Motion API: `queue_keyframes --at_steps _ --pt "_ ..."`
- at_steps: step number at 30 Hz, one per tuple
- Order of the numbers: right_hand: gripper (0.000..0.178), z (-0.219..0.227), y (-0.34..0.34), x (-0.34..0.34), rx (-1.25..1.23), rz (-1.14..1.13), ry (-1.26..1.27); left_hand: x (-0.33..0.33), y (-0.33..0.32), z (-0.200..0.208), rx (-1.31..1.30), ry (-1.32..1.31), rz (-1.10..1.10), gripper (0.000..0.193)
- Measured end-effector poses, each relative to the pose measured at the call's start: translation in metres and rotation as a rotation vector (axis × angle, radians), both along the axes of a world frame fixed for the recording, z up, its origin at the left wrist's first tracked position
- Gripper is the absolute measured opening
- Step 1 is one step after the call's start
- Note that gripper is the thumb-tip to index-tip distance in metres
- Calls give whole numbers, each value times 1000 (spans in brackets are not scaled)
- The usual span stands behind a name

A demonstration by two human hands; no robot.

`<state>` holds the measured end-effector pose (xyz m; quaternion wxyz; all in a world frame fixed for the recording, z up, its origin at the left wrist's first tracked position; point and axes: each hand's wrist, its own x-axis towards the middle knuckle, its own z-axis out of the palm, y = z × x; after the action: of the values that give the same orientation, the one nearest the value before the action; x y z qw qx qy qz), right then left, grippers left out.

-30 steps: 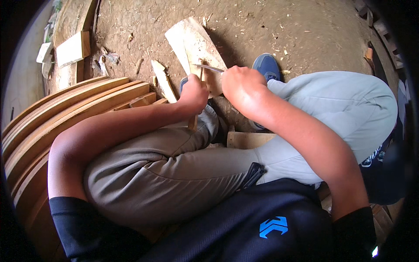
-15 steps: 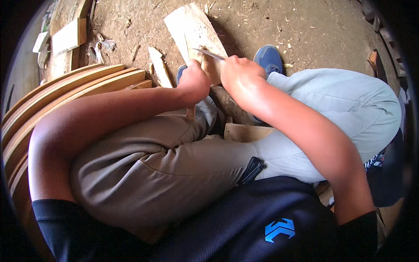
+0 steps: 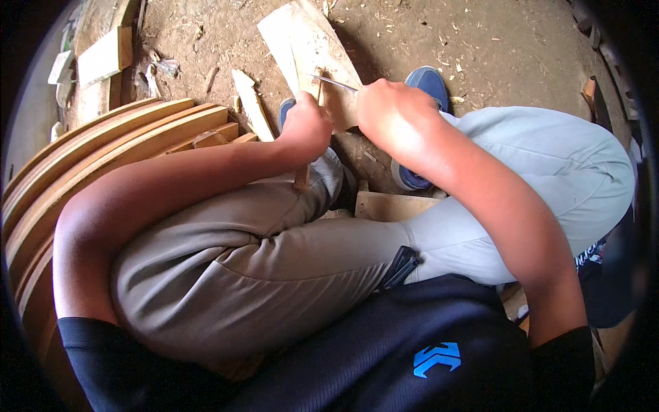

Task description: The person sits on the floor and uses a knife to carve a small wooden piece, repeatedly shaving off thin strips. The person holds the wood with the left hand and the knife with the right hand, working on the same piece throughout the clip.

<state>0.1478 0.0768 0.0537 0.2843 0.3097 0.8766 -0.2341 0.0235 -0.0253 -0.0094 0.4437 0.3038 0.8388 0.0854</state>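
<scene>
Fingers of your left hand are clamped round a thin wooden strip that runs away from you, its far end poking past that fist, as your right hand grips a knife pointing left across it.

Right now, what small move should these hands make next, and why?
Probably one light stroke of the thin silver metal knife, held in the right hand, away from the left hand: that hand grips the narrow brown wooden strip just below where the knife appears to cross it.
</scene>
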Motion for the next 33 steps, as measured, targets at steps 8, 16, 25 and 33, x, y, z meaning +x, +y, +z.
queue_keyframes --at_steps 8,16,25,33 --pt "22 -2 4 -3 -7 99 -53 0 -2 0 5 133 -165 27" --pt "31 10 -8 -17 -74 -90 -183 1 0 10 -32 94 -131 30" --pt "30 -7 -10 -13 -104 -138 -134 11 19 26 -174 17 -95 27" --pt "19 -25 -28 -8 22 -215 5 -7 2 -4 -77 77 -234 29"
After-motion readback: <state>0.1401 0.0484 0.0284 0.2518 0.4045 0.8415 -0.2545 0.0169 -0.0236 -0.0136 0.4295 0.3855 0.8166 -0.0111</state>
